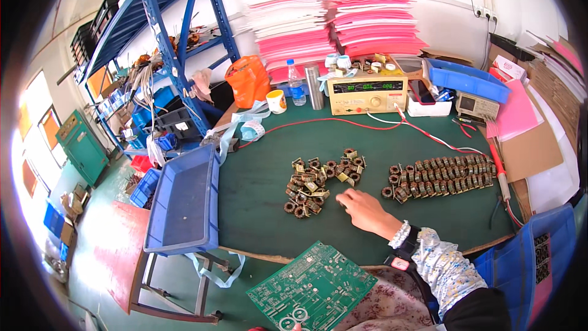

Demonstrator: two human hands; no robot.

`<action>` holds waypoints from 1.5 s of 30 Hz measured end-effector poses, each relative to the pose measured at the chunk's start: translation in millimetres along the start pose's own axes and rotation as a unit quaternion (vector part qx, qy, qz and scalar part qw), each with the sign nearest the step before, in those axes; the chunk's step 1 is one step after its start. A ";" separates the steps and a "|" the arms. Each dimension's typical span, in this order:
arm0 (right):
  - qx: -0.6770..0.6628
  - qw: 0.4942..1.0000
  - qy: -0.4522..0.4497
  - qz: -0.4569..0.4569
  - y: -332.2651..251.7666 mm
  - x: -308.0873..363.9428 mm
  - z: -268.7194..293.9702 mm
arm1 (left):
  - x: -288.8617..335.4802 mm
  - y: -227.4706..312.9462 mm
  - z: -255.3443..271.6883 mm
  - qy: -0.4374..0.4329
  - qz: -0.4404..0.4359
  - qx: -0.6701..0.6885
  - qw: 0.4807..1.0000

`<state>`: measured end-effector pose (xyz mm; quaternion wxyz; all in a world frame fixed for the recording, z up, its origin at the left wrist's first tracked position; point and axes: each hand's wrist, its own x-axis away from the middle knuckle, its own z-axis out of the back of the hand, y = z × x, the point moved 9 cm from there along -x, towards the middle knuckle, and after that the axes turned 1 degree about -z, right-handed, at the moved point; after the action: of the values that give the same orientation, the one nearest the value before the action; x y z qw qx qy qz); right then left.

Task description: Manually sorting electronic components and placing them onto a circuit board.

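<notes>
A green circuit board (pixel 312 285) is tilted over my lap, below the table's front edge. At the board's lower edge a fingertip of my left hand (pixel 297 327) presses on it, beside two white rings; the rest of that hand is out of sight. Over the green table mat, my right hand (pixel 364 211) has its fingers drawn together, and what they hold, if anything, is too small to make out. Just beyond its fingertips lies a loose heap of copper-wound ring coils (pixel 309 187), with brass-coloured parts among them. Further right stand tight rows of similar coils (pixel 441 178).
An empty blue tray (pixel 184 202) sits left of the mat. A yellow bench meter (pixel 367 95) stands at the back, its red and white leads crossing the mat. Bottle, steel flask and cup (pixel 277 102) are beside it. A blue bin (pixel 520 270) is close by my right arm.
</notes>
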<state>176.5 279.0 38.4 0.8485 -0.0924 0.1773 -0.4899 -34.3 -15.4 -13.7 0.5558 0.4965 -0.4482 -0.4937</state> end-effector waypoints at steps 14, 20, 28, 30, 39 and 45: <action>-0.126 0.970 -0.201 0.046 -4.1 63.4 75.8 | -19.9 30.6 41.3 -0.040 0.111 -0.001 0.993; -0.053 0.842 -0.536 0.025 -6.2 152.3 146.9 | -37.7 80.7 61.8 -0.072 0.155 -0.012 0.985; -0.317 0.833 -0.417 -0.180 27.7 127.1 298.0 | -60.6 142.8 61.6 -0.141 0.210 -0.036 0.967; -0.262 0.892 -0.323 -0.174 23.7 88.8 333.2 | -58.5 160.1 47.1 -0.150 0.209 -0.039 0.966; -0.499 0.866 -0.029 0.011 -3.1 32.6 127.6 | -118.4 53.9 -60.4 -0.165 0.192 0.259 0.932; -0.531 0.831 0.079 -0.145 9.2 103.4 76.2 | -103.1 4.8 -59.0 -0.037 0.166 0.273 0.947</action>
<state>260.9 193.0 83.8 0.5707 -0.5144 0.4615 -0.4436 13.1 93.6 -16.0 0.4556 0.5295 -0.6622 -0.2711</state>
